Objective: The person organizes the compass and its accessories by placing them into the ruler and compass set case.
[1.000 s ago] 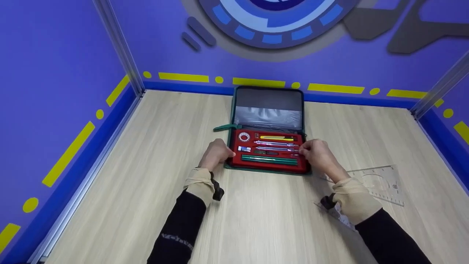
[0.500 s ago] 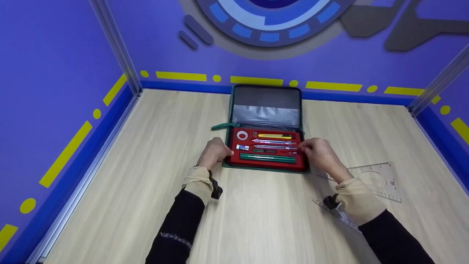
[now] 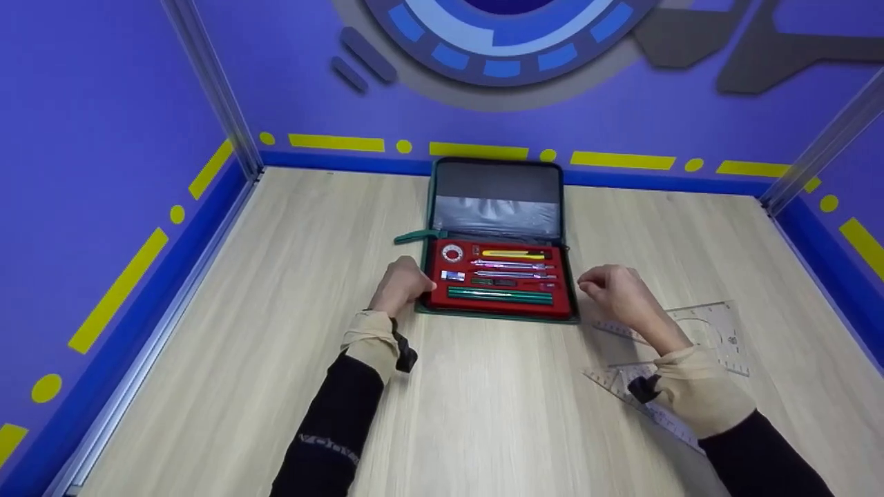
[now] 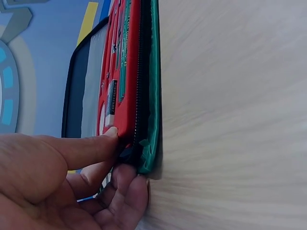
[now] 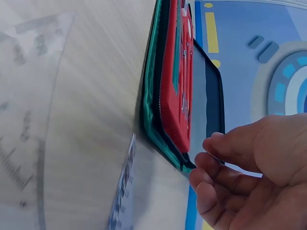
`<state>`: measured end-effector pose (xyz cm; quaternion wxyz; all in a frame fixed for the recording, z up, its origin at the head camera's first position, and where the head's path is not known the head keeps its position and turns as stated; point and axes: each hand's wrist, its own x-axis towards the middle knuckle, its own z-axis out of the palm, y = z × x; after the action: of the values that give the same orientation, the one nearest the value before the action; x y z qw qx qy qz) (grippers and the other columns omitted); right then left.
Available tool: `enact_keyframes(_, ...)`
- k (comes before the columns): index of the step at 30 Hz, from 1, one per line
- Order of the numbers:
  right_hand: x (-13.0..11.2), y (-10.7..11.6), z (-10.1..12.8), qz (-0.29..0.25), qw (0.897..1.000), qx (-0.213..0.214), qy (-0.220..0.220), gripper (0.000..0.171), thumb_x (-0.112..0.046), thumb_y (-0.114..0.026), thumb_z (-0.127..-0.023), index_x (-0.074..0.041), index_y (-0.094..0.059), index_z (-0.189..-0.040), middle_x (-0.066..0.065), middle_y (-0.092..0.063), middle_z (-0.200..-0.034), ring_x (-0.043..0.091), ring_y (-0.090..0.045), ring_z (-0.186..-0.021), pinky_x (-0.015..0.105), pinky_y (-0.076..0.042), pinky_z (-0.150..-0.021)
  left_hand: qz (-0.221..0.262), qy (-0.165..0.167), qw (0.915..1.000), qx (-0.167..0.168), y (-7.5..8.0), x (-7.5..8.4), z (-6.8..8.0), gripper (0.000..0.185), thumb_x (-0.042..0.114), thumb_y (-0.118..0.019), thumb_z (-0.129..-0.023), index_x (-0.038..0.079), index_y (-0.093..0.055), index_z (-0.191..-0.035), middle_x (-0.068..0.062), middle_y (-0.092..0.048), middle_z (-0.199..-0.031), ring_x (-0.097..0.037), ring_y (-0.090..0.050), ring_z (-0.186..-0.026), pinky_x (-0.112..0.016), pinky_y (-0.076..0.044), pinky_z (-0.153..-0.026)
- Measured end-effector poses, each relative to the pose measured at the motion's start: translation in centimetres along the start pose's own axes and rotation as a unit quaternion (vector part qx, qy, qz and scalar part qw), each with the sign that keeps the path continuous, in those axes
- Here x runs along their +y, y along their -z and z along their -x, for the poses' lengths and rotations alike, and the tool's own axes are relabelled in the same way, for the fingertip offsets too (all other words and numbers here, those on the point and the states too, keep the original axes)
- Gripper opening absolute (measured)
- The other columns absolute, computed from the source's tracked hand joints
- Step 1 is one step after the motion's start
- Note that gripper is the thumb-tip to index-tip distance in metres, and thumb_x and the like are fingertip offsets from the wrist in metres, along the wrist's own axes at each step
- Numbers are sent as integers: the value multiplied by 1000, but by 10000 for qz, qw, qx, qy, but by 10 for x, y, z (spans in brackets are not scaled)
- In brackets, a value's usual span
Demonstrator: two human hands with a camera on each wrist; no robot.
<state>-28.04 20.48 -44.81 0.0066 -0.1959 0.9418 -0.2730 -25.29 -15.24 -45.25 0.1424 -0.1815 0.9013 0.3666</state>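
Your left hand (image 3: 402, 283) grips the left side of the red tray (image 3: 561, 295), thumb pressed on its edge and the other fingers curled in at the corner of the case (image 3: 497, 181); how much of the case they hold as well, you cannot tell from here. Your right hand (image 3: 619, 295) hangs just beside the case's right side, fingers loosely bent, thumb near the forefinger, with nothing visible in it.

The tray lies in the bottom half of the opened case, its lid tilted back near the wall (image 3: 483, 114). Green pencils (image 3: 501, 295), an eraser (image 3: 452, 275), a white ring (image 3: 444, 253) and a yellow cutter (image 3: 513, 254) sit in the tray. A green strap (image 3: 416, 237) sticks out at the left; on the table (image 3: 483, 393), one clear ruler (image 3: 722, 328) lies beyond your right forearm and another (image 3: 621, 378) partly beneath it.

The step in hand seems to be handling the tray within its case, steadied from the left. Any next move on the tray would call for your right fingers to meet its right edge, keeping it level so nothing slips out.
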Motion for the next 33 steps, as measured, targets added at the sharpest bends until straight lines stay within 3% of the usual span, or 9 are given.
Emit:
enact_keyframes(7, 6, 15, 21, 48, 9998, -165, -76, 15, -4, -67, -97, 5, -76, -105, 18, -74, -99, 25, -64, -83, 41, -51, -72, -122, -91, 9998, 99, -1, 1, 1, 26, 13, -77, -92, -4, -69, -110, -8, -58, -89, -23, -51, -78, -32, -39, -66)
enact_keyframes(15, 13, 33, 50, -2, 9988, -498, 2, 17, -6, -68, -97, 5, -74, -109, 14, -72, -97, 23, -65, -84, 37, -51, -70, -116, -23, 9999, -13, -1, 2, -2, 20, 11, -74, -93, -3, -67, -106, -8, -56, -83, -22, -52, -72, -32, -39, -62)
enact_keyframes(19, 17, 43, 66, 81, 9970, -769, 9, 23, -7, -70, -97, 8, -71, -114, 12, -70, -97, 23, -63, -85, 35, -51, -68, -280, -53, 9996, 40, -2, 5, 1, 22, 12, -75, -94, -4, -69, -107, -10, -64, -89, -21, -52, -74, -32, -42, -65)
enact_keyframes(23, 23, 50, 81, 277, 9932, -1131, -78, 28, -8, -73, -94, 10, -69, -115, 17, -70, -100, 28, -64, -88, 42, -52, -71, -418, -88, 9990, 166, -4, 4, 3, 26, 13, -75, -93, -5, -70, -111, -15, -70, -104, -21, -53, -81, -33, -45, -73)
enact_keyframes(26, 27, 53, 91, 411, 9903, -1320, -113, 31, -10, -75, -93, 11, -69, -115, 20, -70, -101, 31, -65, -90, 47, -53, -74, -399, -82, 9990, 188, -4, 4, 4, 27, 13, -75, -93, -5, -70, -112, -15, -70, -106, -21, -52, -82, -34, -45, -75)
enact_keyframes(33, 43, 65, 108, 475, 9889, -1329, -455, 39, -12, -76, -91, 13, -66, -119, 28, -67, -108, 42, -65, -96, 54, -54, -77, -632, -164, 9978, 73, 0, 7, 3, 31, 14, -75, -93, -5, -68, -116, -18, -71, -114, -22, -52, -85, -35, -47, -78)
